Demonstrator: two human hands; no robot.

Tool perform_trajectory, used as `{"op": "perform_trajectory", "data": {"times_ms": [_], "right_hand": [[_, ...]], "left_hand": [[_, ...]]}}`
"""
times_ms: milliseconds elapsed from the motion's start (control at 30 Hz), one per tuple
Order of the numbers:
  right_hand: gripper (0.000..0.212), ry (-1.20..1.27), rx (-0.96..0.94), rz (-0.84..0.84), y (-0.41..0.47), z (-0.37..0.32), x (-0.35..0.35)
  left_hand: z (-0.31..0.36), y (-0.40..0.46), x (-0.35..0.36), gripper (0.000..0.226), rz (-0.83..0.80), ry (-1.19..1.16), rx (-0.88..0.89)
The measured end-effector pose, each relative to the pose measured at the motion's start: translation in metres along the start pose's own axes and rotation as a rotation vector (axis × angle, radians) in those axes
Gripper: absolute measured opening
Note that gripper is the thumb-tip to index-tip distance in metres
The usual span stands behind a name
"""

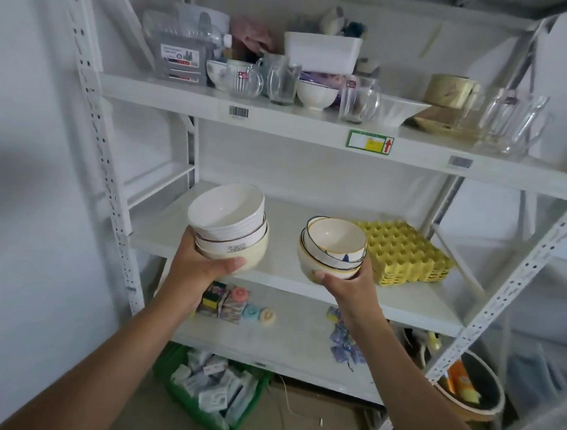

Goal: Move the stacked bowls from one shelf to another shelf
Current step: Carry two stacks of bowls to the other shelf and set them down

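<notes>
Two stacks of bowls aloft before the middle shelf [285, 271]: left stack [229, 226] at nine o'clock in left hand [204, 260], right stack [333, 248] at three in right hand [347, 284]. Each grip clamped around the bottom bowl. Best kept level, set down gently.

Two stacks of bowls sit in front of the middle shelf [282, 274]. The left stack [229, 226] holds white and cream bowls (top one ribbed), tilted. The right stack [333, 248] has dark-rimmed and yellow-rimmed bowls.

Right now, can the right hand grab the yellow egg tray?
Probably not: the right hand is full, holding a bowl stack. The yellow egg tray sits just beside it, nothing between.
</notes>
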State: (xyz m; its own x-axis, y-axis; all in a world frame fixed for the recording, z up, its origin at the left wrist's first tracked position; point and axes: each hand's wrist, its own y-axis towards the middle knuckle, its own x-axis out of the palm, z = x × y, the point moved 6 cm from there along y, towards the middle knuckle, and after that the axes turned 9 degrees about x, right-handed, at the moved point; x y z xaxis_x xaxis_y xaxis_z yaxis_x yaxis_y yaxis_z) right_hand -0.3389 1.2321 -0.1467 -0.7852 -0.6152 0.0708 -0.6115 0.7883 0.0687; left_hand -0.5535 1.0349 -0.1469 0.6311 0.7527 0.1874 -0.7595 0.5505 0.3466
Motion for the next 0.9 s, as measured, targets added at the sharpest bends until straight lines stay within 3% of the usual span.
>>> {"op": "perform_trajectory", "data": {"times_ms": [400, 900], "right_hand": [[0.1, 0.022, 0.085, -0.112, 0.189, 0.083, -0.003], [0.087, -0.03, 0.187, -0.229, 0.336, 0.18, 0.036]], "left_hand": [[-0.113, 0.116, 0.052, 0.095, 0.091, 0.128, 0.013], [-0.224, 0.198, 0.038, 0.1, 0.263, 0.245, -0.035]]}}
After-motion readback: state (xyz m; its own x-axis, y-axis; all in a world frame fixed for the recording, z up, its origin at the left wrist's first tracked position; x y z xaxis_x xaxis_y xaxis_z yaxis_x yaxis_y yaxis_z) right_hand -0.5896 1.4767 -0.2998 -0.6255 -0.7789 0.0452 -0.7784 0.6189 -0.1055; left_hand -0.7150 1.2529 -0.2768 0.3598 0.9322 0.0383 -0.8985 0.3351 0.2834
